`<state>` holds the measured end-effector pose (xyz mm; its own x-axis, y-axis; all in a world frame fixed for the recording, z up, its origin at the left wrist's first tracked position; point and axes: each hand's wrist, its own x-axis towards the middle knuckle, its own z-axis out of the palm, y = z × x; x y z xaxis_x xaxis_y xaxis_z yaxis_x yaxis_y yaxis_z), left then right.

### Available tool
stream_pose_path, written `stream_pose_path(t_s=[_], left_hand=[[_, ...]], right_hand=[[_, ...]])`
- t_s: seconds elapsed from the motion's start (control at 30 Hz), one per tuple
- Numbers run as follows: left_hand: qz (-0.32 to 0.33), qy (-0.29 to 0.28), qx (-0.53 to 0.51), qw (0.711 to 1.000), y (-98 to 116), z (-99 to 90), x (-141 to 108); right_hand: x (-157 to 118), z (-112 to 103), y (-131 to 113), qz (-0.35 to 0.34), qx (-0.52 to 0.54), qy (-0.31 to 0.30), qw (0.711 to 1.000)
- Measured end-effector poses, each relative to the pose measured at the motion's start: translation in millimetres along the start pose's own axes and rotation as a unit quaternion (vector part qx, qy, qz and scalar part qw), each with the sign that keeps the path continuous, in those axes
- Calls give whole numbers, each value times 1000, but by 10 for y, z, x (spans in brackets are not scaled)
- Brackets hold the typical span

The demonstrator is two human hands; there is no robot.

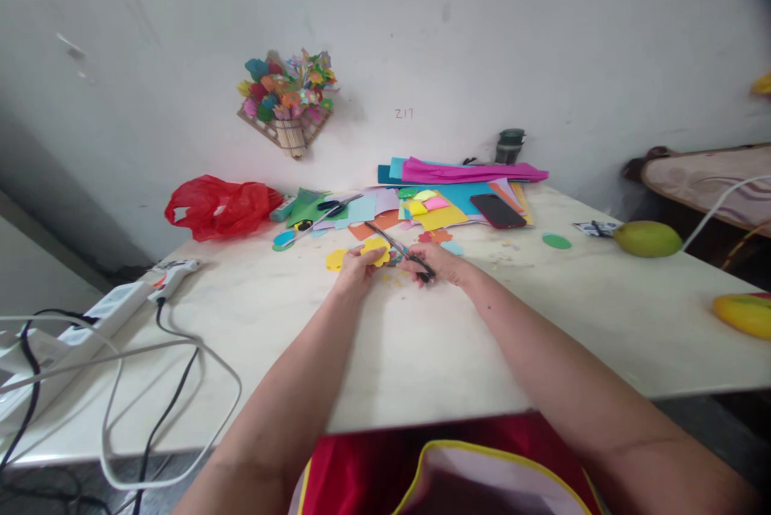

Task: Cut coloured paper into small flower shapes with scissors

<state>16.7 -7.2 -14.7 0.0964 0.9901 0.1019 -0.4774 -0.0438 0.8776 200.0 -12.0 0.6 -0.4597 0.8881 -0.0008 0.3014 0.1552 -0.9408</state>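
Observation:
My left hand point(356, 267) is closed on a yellow paper flower point(377, 251), pinched near its edge. Just left of that hand lies another yellow paper piece point(335, 260). In my right hand point(438, 264) is a pair of dark-handled scissors point(394, 240), its blades pointing up and left beside the yellow flower. Small yellow scraps point(391, 282) lie on the table between the hands. A red paper flower point(434, 236) and a light blue paper piece point(451, 247) rest just beyond my right hand.
Coloured paper sheets point(446, 216) and a phone point(497, 211) lie behind my hands. A second pair of scissors point(331, 208) sits near a red plastic bag point(220, 208). A power strip point(114, 306) and cables occupy the left; a green-yellow mango point(648, 239) lies right.

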Motion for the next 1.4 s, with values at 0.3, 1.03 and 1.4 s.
stream_pose_path(t_s=[0.3,1.03,1.4], left_hand=[[-10,12,3,1000,-1,41,-19],[-8,10,-15,1000,2,56,-15],[-3,1,-33,999,-20,39,4]], right_hand=[[-17,38,-48,-5,10,-3,1000],[19,61,-2,-28,3,-3,1000],[15,78,-31,-14,4,3,1000]])
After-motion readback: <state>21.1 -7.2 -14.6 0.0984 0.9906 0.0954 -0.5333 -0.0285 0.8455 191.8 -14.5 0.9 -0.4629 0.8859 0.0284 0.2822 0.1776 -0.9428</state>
